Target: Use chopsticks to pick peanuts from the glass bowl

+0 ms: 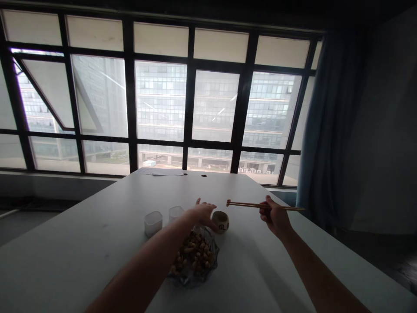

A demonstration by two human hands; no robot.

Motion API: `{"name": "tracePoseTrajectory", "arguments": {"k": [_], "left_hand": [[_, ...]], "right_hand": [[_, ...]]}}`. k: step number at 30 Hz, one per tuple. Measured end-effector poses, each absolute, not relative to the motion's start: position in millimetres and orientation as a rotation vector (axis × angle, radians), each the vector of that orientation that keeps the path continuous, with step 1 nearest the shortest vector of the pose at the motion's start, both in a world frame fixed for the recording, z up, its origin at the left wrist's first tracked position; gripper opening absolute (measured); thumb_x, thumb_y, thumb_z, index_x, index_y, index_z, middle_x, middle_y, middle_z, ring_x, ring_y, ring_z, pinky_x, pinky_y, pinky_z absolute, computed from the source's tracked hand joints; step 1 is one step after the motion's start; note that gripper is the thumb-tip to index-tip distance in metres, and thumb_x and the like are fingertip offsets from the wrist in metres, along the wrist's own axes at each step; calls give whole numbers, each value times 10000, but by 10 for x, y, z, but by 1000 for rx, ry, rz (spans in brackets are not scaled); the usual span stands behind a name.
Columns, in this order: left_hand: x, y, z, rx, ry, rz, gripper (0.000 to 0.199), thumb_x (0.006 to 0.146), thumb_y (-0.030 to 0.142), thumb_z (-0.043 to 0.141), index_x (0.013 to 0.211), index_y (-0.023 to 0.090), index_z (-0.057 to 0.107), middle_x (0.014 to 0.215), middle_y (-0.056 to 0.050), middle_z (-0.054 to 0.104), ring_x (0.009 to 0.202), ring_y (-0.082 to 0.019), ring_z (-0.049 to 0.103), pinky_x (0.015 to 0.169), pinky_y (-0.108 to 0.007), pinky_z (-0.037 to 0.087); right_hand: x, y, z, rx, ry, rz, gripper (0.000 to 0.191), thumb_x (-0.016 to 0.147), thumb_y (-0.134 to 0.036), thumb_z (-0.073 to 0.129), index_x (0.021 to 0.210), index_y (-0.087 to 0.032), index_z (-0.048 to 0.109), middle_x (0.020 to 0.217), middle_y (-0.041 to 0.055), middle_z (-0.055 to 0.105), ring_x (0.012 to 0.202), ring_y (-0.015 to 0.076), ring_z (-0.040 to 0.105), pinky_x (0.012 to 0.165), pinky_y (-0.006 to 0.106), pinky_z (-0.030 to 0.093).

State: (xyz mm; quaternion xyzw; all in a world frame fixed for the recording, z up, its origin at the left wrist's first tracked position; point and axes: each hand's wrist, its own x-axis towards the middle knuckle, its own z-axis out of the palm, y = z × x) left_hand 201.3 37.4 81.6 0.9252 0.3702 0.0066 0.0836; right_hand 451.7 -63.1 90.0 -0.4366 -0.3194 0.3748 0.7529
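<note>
My right hand [275, 216] is closed around a pair of wooden chopsticks [244, 204], held almost level above the table. At their left tips is a small brown piece [228, 202] that looks like a nut. My left hand [202, 214] reaches forward with its fingers spread, its thumb beside the left side of a small round cup [220, 222] with dark markings; I cannot tell whether they touch. Under my left forearm, partly hidden, stands a clear glass bowl [213, 263] with a wavy rim, holding many brown nuts [197, 252].
Two translucent square containers, one at the left [153, 222] and one partly behind my left arm [176, 213], stand on the white table [260, 261]. Papers [167, 172] lie at its far end. Beyond are windows, with a dark curtain [329, 130] on the right.
</note>
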Motion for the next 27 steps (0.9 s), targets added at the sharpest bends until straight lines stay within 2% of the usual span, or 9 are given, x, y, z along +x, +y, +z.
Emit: {"name": "tracePoseTrajectory", "arguments": {"k": [4,7,10,13,20,27], "left_hand": [[2271,327,810,2795,1064,-65,1041,594,608,771,1465,201,369,1479,-183,479,1420,-337,359,1192,-552,115],[2388,315,822,2794,1096,-159,914,599,501,798,1390,194,459,1411,-169,553,1345,-323,462,1192,-503,162],[2437,297,820,2897,1072,-109,821,578,468,823,1297,206,523,1328,-120,615,1230,-293,561,1146,-421,300],[2430,283,804,3063,966,18,852,554,449,857,1291,194,515,1298,-123,601,1153,-293,594,1040,-369,418],[2298,294,807,3101,793,345,871,571,446,876,1318,220,488,1321,-137,525,1192,-341,511,1013,-406,420],[2290,292,769,2968,883,334,914,539,565,863,1296,184,520,1306,-150,570,1155,-331,559,1002,-386,426]], "right_hand": [[4618,-654,867,-1000,-747,817,378,798,-422,733,584,-166,556,409,1,526,340,91,467,264,164,320],[4647,-660,848,-1030,-786,805,388,783,-440,739,575,-163,565,398,5,531,327,93,463,262,168,319],[4662,-659,832,-1060,-826,774,403,772,-468,740,573,-156,580,387,16,543,309,97,461,259,178,317],[4674,-665,819,-1082,-870,730,421,753,-496,749,573,-146,600,374,32,553,292,103,456,255,190,313],[4654,-708,845,-1049,-973,670,459,741,-566,740,581,-155,612,391,38,576,297,110,463,273,209,324],[4606,-746,860,-1089,-1062,605,578,671,-711,734,588,-146,640,401,35,583,300,107,472,290,216,351]]}}
